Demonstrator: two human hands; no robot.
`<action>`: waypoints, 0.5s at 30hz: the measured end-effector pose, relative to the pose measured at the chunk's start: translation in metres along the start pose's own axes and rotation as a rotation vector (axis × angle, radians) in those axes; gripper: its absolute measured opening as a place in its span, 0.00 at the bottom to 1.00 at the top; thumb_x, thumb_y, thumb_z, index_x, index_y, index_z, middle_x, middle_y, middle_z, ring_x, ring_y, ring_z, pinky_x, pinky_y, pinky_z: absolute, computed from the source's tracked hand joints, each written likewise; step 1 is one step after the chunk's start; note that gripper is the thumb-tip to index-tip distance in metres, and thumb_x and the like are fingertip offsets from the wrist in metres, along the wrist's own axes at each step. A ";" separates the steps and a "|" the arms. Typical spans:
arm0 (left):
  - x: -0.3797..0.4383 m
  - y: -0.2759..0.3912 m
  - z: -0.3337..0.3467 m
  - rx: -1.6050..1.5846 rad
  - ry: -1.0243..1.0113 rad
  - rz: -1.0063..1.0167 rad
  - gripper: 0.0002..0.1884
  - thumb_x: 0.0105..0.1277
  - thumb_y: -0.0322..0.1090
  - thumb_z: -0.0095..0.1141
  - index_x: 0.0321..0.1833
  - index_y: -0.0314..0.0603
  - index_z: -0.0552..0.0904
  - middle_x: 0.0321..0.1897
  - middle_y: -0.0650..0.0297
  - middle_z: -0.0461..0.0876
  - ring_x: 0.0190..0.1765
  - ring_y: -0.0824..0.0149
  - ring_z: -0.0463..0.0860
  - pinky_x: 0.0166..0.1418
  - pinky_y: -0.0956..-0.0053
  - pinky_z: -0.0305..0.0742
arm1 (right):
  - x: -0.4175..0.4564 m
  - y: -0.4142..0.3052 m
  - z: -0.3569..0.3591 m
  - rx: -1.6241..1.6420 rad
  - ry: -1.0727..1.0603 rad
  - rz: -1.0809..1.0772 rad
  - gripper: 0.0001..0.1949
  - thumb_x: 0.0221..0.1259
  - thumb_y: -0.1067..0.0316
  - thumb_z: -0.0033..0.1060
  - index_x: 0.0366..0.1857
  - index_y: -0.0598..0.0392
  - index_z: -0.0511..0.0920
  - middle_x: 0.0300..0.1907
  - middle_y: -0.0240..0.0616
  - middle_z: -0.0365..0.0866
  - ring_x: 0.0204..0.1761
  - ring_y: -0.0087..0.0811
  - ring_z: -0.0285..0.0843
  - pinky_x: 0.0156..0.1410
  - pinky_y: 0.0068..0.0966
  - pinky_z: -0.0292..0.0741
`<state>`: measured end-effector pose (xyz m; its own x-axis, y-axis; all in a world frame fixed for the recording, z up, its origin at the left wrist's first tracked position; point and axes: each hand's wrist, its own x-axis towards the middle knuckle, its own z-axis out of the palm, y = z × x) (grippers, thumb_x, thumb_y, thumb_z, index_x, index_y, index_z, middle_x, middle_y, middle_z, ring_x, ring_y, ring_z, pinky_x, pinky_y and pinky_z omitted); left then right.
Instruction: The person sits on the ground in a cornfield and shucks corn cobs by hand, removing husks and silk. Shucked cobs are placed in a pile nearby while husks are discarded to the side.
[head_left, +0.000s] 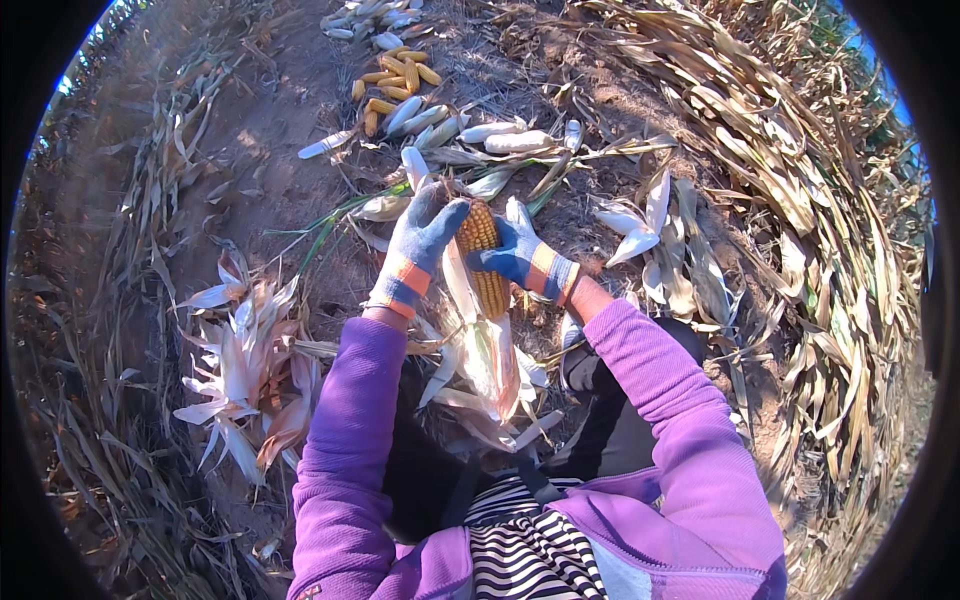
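Note:
Both my hands wear blue-grey work gloves with orange bands. Between them is an ear of corn (490, 289), its yellow kernels bare along most of its length. Pale husk leaves (484, 367) are peeled down from it and hang toward my lap. My left hand (424, 229) grips at the upper left of the ear, near its tip, and one strip of husk runs down below that hand. From the right, my right hand (517, 251) holds the ear's side, thumb across the kernels.
Husked yellow cobs (397, 79) lie heaped farther ahead, with unhusked ears (517, 141) nearer. A pile of stripped husks (247, 367) sits at my left, and loose husks (637, 217) lie to the right. Rows of dry corn stalks (780, 150) border the soil.

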<state>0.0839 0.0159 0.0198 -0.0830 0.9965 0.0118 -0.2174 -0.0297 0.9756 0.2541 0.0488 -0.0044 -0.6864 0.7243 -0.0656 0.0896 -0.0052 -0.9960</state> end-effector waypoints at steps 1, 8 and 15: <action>0.002 0.000 0.001 -0.007 -0.032 -0.010 0.14 0.67 0.35 0.57 0.51 0.35 0.79 0.44 0.63 0.80 0.45 0.72 0.78 0.51 0.79 0.73 | 0.004 0.005 0.005 0.026 0.004 0.006 0.33 0.49 0.56 0.69 0.60 0.60 0.68 0.51 0.42 0.78 0.53 0.30 0.75 0.60 0.25 0.71; -0.003 0.001 -0.010 -0.198 -0.010 -0.166 0.12 0.68 0.33 0.54 0.48 0.33 0.80 0.40 0.63 0.82 0.41 0.71 0.80 0.47 0.77 0.76 | -0.001 -0.007 0.008 -0.063 -0.138 0.107 0.35 0.47 0.56 0.71 0.60 0.58 0.68 0.52 0.41 0.79 0.53 0.29 0.75 0.60 0.26 0.71; 0.007 -0.030 -0.022 -0.305 0.347 -0.172 0.09 0.66 0.33 0.56 0.42 0.33 0.81 0.35 0.61 0.83 0.35 0.67 0.82 0.42 0.73 0.77 | 0.012 0.006 0.016 -0.842 0.236 0.017 0.38 0.35 0.48 0.77 0.53 0.57 0.71 0.50 0.53 0.75 0.54 0.52 0.73 0.59 0.37 0.70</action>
<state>0.0681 0.0223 -0.0148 -0.3284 0.9057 -0.2680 -0.5267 0.0600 0.8479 0.2347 0.0468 -0.0123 -0.5210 0.8531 0.0269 0.6659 0.4260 -0.6125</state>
